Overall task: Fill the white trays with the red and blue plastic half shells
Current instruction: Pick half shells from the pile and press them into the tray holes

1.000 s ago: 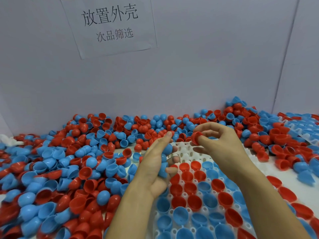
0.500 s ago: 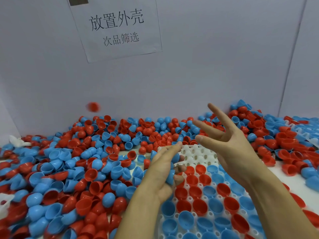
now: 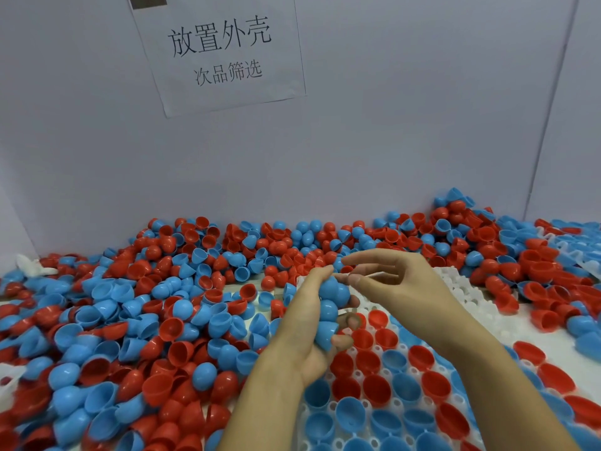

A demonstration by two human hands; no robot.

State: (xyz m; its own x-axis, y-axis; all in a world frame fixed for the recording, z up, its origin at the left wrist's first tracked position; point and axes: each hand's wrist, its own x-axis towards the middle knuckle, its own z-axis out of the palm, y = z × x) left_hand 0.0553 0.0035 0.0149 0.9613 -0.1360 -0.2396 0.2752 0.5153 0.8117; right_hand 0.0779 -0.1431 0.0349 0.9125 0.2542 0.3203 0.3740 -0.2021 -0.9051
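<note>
My left hand (image 3: 302, 323) grips a nested stack of blue half shells (image 3: 329, 307), held upright over the near left part of the white tray (image 3: 461, 288). My right hand (image 3: 395, 283) is level with the top of the stack, fingers relaxed and loosely curved. Its thumb tip touches the top blue shell and it holds nothing. The tray's near pockets hold red shells (image 3: 377, 390) and blue shells (image 3: 353, 413) with their open sides up. The far pockets behind my right hand show bare white.
Loose red and blue shells (image 3: 136, 323) cover the table on the left, along the back wall and at the right. Another white tray (image 3: 585, 265) pokes out at the right edge. A paper sign (image 3: 221, 50) hangs on the grey wall.
My right hand flung its red shell away to the left, opened wide, then came back to the top of the blue stack. My left hand kept hold of the stack.
</note>
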